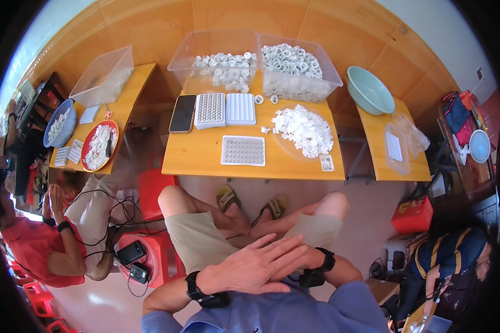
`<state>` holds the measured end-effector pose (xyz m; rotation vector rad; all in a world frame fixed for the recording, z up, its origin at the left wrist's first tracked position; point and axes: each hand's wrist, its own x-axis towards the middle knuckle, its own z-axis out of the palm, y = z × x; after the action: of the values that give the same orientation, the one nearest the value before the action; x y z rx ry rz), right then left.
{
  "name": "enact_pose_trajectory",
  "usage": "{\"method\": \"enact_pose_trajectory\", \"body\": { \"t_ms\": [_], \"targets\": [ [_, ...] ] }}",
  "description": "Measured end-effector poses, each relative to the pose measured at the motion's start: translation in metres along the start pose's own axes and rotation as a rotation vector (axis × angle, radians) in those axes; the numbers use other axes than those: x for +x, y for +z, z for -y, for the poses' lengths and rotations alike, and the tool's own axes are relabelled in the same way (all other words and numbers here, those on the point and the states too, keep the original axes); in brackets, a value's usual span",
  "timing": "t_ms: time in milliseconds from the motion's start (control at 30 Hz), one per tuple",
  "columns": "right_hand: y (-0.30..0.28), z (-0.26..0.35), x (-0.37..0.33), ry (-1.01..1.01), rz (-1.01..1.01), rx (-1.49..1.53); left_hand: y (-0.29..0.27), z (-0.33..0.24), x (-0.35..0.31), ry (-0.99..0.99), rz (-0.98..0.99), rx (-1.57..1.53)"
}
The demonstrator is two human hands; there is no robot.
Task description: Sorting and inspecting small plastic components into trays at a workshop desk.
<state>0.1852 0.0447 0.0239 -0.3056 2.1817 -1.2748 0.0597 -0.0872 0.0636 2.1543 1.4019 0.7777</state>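
My left hand (244, 270) lies over my lap with its fingers stretched out and apart, holding nothing. It crosses on top of my right hand (312, 258), whose fingers are mostly hidden under it. Both wrists wear black bands. Beyond my knees, on the yellow table (194, 158), lies a pale tray with rows of round pockets (243, 151). Behind it are a stack of trays filled with small round parts (210, 109), a white-blue tray (240, 109) and a black phone (182, 114). A heap of small white plastic parts (303, 130) sits at the right.
Two clear bins (214, 72) (300, 66) of round parts stand at the back. A green basin (370, 90) rests on the right table. At left, a person in red (44, 244) sits near a red stool (155, 258) with cables; another person (447, 255) is at lower right.
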Motion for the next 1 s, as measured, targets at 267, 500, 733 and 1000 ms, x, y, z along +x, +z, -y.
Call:
{"method": "enact_pose_trajectory", "body": {
  "t_ms": [267, 500, 733, 1000],
  "targets": [
    [0.007, 0.014, -0.004, -0.317, -0.058, -0.022, 0.0, 0.001, -0.045, 0.155, -0.255, -0.109],
    [0.005, 0.003, 0.002, -0.553, -0.148, 0.042, -0.014, 0.006, -0.035, 0.23, -0.283, 0.001],
    [-0.019, -0.013, 0.023, -0.287, 0.208, 0.131, -0.008, 0.036, -0.046, 0.142, -0.33, -0.046],
    [-0.061, -0.011, 0.045, -0.367, 0.123, 0.214, -0.027, 0.07, -0.046, 0.098, -0.378, -0.112]
  ]
}}
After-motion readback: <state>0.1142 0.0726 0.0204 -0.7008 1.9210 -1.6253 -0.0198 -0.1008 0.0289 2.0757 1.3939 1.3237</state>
